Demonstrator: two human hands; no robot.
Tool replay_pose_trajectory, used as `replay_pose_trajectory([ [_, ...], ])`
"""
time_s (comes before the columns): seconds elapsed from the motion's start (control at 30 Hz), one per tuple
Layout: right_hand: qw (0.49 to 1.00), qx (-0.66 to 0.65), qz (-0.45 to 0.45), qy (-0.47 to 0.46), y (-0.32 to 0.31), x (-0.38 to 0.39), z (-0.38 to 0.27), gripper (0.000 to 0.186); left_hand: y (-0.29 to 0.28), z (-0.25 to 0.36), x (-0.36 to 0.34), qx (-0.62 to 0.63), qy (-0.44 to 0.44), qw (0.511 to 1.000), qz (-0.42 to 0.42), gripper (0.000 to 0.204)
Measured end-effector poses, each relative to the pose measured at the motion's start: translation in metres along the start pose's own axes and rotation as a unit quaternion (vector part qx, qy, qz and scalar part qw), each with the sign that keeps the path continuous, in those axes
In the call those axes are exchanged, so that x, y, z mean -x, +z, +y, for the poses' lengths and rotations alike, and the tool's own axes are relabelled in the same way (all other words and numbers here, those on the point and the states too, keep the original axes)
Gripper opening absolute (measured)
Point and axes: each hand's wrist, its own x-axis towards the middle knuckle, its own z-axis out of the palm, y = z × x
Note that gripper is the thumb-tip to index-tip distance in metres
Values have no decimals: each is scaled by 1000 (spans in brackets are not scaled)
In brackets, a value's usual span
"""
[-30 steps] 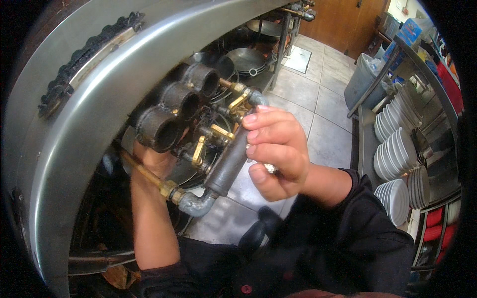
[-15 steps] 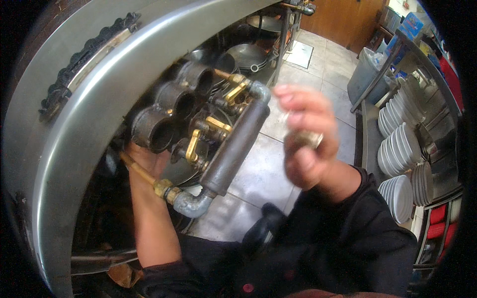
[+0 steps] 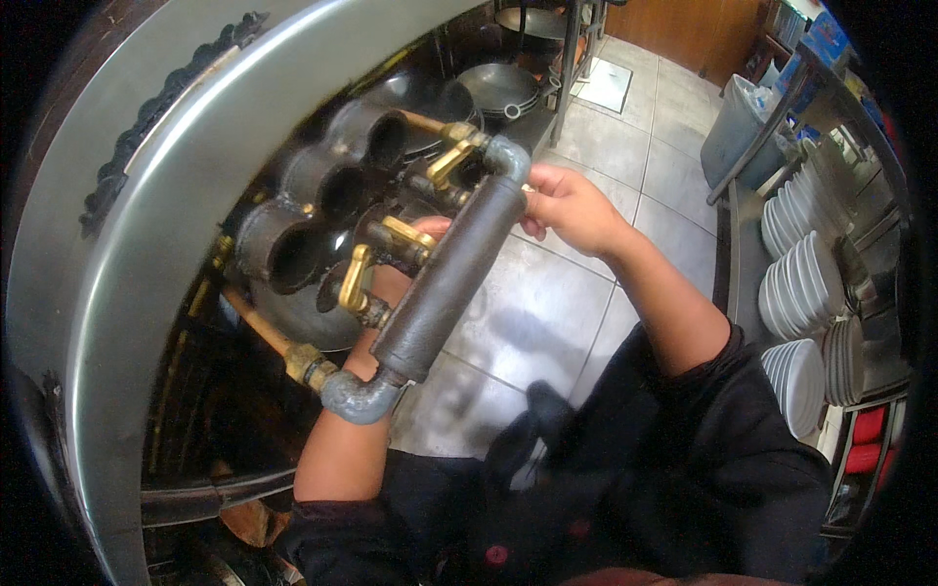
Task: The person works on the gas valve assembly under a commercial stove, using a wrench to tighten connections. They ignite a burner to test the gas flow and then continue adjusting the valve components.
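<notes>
A dark cylindrical pipe manifold (image 3: 449, 283) runs diagonally, with brass valve handles (image 3: 354, 278), grey elbows (image 3: 360, 398) and a copper tube (image 3: 259, 317). Three blackened burner rings (image 3: 277, 244) sit to its left. My right hand (image 3: 572, 215) is closed beside the manifold's upper end, thumb bent over something small and pale that is mostly hidden. My left forearm passes under the manifold; the fingers of my left hand (image 3: 430, 225) show only slightly behind it, so their grip is hidden.
A curved steel rim (image 3: 156, 195) borders the left. Stacked woks (image 3: 498, 88) lie on a shelf behind. Tiled floor (image 3: 518, 303) leads to a wooden door (image 3: 684, 29). On the right stand stacked white plates (image 3: 791, 283) on a steel shelf and a grey bin (image 3: 733, 127).
My right hand drew away from the manifold with a small object, then returned higher up beside its upper end. My left hand has moved rightward from under the burner rings to behind the manifold.
</notes>
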Motion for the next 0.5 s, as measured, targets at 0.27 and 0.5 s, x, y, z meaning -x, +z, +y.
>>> replay_pose_trajectory([
  [0.27, 988, -124, -63, 73, 14, 5, 7, 29, -5, 9, -3, -31, 10, 999, -32, 16],
  [0.5, 989, 4, -132, 64, 25, 10, 2, 29, -3, -8, -2, -58, 77, 995, -41, 13],
])
